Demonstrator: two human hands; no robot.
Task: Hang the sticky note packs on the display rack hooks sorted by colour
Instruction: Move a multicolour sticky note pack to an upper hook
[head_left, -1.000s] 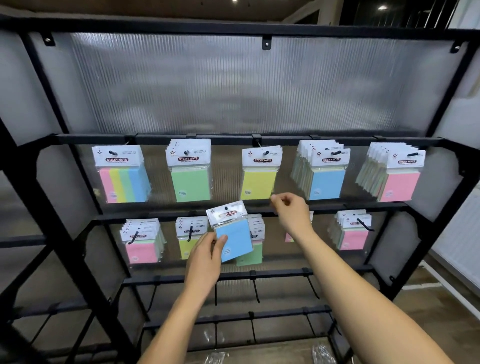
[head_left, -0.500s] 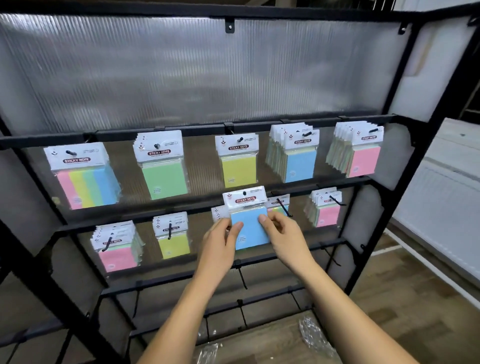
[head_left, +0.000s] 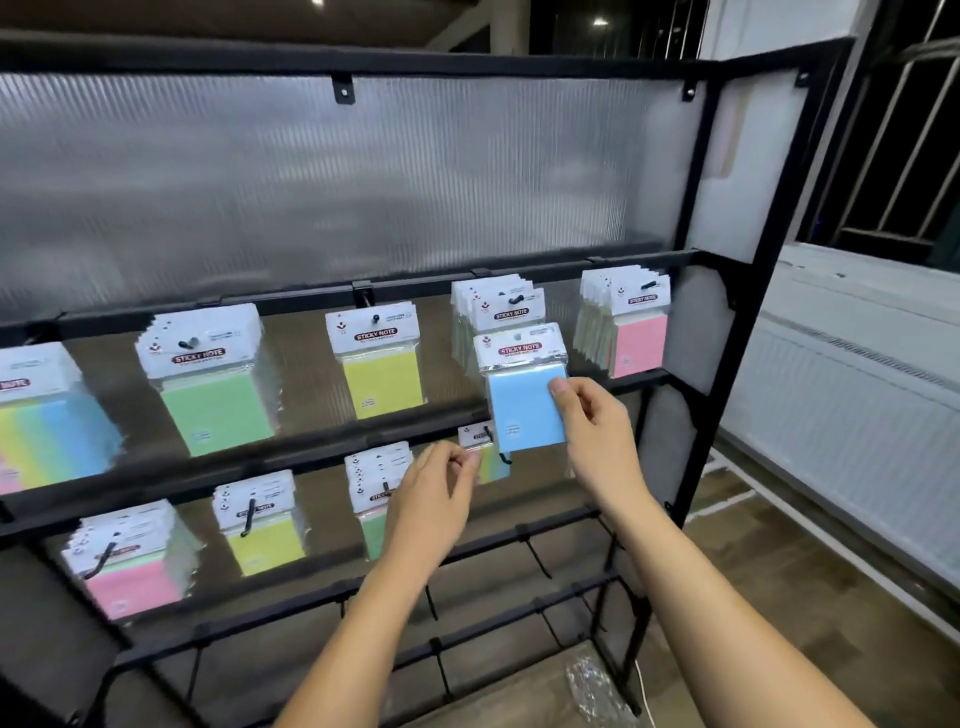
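Blue pack (head_left: 524, 405) pinched in right hand (head_left: 597, 431), unhung, at 6 o'clock below blue hook (head_left: 514, 300); left hand (head_left: 436, 493) curled, contents unclear; most packs up.

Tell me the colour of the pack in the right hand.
Light blue pack, white header card; right hand holds it. Head view.

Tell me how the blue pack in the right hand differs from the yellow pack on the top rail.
The blue pack is pinched by the right hand and sits off any hook; the yellow pack hangs on its hook, untouched. The blue pack overlaps a stack of packs hanging behind it; the yellow pack hangs alone. Both carry a white STICKY NOTE header card.
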